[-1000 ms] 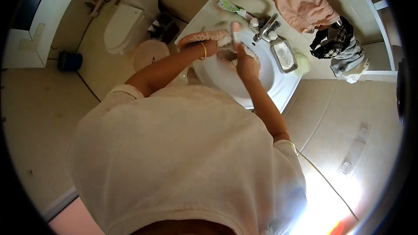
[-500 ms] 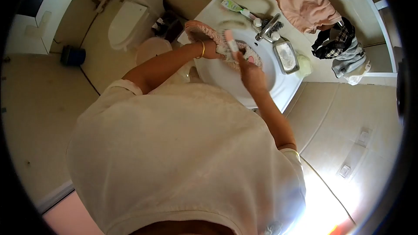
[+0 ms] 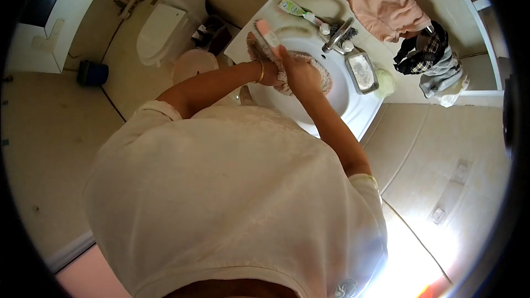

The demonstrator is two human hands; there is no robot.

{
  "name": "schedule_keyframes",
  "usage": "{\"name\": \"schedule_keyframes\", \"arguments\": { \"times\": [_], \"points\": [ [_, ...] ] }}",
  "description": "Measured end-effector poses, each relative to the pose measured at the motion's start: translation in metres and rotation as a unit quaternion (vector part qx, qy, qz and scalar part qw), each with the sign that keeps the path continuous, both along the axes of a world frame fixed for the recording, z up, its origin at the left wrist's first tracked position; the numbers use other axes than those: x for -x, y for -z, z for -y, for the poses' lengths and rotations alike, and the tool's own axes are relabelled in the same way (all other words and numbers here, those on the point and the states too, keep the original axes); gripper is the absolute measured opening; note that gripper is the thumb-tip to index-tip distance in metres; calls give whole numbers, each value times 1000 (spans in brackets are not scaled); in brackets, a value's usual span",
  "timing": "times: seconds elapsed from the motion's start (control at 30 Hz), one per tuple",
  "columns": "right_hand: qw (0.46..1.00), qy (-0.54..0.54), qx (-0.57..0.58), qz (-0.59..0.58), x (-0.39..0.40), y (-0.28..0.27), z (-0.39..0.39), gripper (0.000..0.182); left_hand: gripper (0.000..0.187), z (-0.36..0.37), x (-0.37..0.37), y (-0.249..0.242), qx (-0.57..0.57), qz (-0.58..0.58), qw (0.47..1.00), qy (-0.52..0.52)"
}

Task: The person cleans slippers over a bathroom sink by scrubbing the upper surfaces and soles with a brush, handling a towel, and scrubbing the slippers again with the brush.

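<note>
A fluffy pink slipper [image 3: 317, 66] lies over the white sink basin [image 3: 342, 96], its sole end rising at the left. My left hand [image 3: 269, 73], with a gold bangle at the wrist, is closed on the slipper. In my right hand [image 3: 302, 77] is a pink and white brush [image 3: 267, 34], its head over the slipper's left end. My right forearm crosses the basin. The brush's bristles face left.
Behind the basin stand a faucet [image 3: 338, 34] and a green and white tube [image 3: 291, 6]. A metal dish [image 3: 362, 73] with white contents sits right of the basin. Pink cloth [image 3: 381, 3] hangs above. A toilet [image 3: 160, 30] and a blue bucket [image 3: 93, 73] are at left.
My right hand has moved left and slightly up with the brush, from above the middle of the slipper to its left end. My left hand stays on the slipper.
</note>
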State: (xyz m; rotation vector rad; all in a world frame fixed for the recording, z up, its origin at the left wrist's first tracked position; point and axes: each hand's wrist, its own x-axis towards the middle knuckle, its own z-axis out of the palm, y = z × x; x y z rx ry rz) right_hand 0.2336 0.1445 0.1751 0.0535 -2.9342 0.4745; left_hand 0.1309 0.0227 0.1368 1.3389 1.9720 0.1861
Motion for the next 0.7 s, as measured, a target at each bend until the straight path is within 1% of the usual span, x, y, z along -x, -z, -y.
{"name": "schedule_keyframes", "arguments": {
  "times": [0.07,0.1,0.13,0.2,0.27,0.3,0.33,0.4,0.43,0.47,0.5,0.53,0.6,0.63,0.7],
  "points": [
    [1000,8,-4,-15,-25,17,-16,54,51,3,7,5,91,22,992,-82],
    [999,30,-1,40,-40,26,-23,54,50,5,11,10,136,35,983,-122],
    [994,50,0,94,-52,34,-31,54,51,9,15,20,40,22,987,-156],
    [989,69,12,130,-71,51,-49,50,53,25,20,53,-146,-6,965,-217],
    [983,96,25,153,-79,54,-52,46,52,32,37,92,-161,11,963,-214],
    [981,112,32,157,-77,48,-49,45,50,32,37,89,-168,-1,964,-205],
    [978,127,39,159,-73,42,-46,43,48,29,35,72,-175,-13,965,-195],
    [983,121,50,132,-54,32,-22,40,43,29,21,39,-185,-73,966,-163],
    [984,119,54,118,-44,26,-10,39,41,26,20,41,-189,-67,970,-138],
    [990,97,66,81,-36,21,-1,43,40,24,22,44,-194,-62,972,-114],
    [993,74,77,43,-28,15,8,47,39,21,21,37,-199,-57,974,-92],
    [995,49,88,5,-23,12,12,52,38,21,20,30,-173,-67,981,-64],
    [997,29,72,20,-23,10,12,53,36,26,16,14,-116,-84,990,-14],
    [997,20,63,27,-23,10,11,54,37,31,19,30,-183,-113,976,8],
    [994,52,66,73,-30,16,0,45,37,36,18,57,-152,-136,979,-7]
  ]
}}
